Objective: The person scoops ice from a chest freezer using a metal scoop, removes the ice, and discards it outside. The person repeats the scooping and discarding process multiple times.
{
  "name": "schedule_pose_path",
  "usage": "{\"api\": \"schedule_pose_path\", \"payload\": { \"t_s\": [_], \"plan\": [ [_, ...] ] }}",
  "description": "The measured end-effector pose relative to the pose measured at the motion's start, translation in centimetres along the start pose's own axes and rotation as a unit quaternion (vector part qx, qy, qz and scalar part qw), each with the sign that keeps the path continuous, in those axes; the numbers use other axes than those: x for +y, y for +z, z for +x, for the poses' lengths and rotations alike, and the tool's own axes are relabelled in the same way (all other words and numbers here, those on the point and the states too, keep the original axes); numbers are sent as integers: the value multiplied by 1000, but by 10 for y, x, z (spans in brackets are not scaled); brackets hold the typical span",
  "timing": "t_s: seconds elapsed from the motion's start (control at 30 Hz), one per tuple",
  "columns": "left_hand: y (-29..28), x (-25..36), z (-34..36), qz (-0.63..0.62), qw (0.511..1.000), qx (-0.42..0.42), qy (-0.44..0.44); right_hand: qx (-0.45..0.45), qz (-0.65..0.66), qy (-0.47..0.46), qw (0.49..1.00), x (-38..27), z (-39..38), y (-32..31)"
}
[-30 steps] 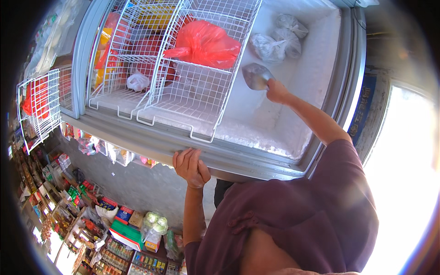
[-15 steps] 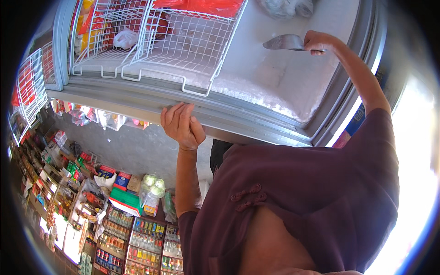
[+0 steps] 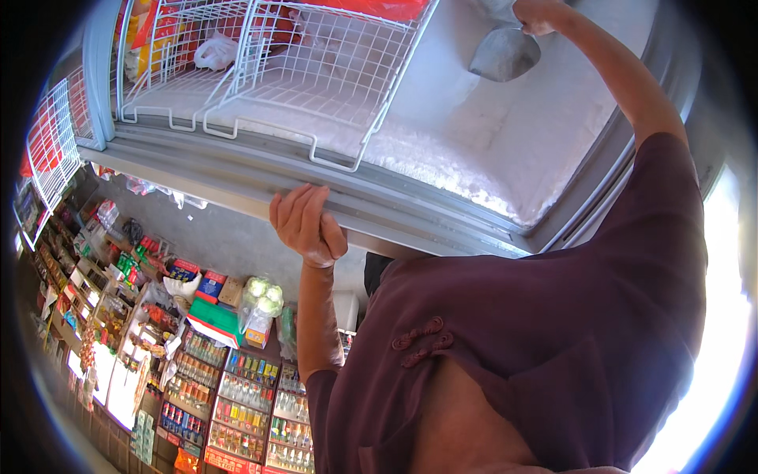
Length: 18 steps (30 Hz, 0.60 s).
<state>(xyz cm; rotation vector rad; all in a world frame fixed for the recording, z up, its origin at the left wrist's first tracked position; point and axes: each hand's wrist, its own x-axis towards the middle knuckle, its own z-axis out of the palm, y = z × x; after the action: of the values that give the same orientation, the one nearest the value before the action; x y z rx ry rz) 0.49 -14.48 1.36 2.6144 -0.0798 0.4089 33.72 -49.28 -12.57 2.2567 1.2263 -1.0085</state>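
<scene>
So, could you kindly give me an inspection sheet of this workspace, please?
Surface: chest freezer open, white frost on its inner wall.
Job's things: grey scoop, its broad blade inside the freezer.
Clutter: wire baskets with a white bag and a red bag.
Hands: left hand on the freezer's front edge; right hand gripping the scoop.
Cables: nothing seen for certain.
Surroundings: stocked shelves, boxes, bright light at right.

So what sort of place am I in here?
Probably a small grocery shop: there's an open chest freezer in front of you, shelves lined with bottles, and a clear bag of pale round produce.
</scene>
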Motion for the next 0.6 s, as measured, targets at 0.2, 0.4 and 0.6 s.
{"api": "schedule_pose_path", "payload": {
  "t_s": [0.2,0.4,0.6],
  "plan": [
    [0,-1,-2,10,1000,-23,-13,-35,1,-50,998,-48,13,21],
    [-1,1,1,15,999,-40,-18,-65,63,-93,992,-85,17,63],
    [-1,2,1,7,999,-43,-34,-1,46,-70,996,-83,29,88]
  ]
}}
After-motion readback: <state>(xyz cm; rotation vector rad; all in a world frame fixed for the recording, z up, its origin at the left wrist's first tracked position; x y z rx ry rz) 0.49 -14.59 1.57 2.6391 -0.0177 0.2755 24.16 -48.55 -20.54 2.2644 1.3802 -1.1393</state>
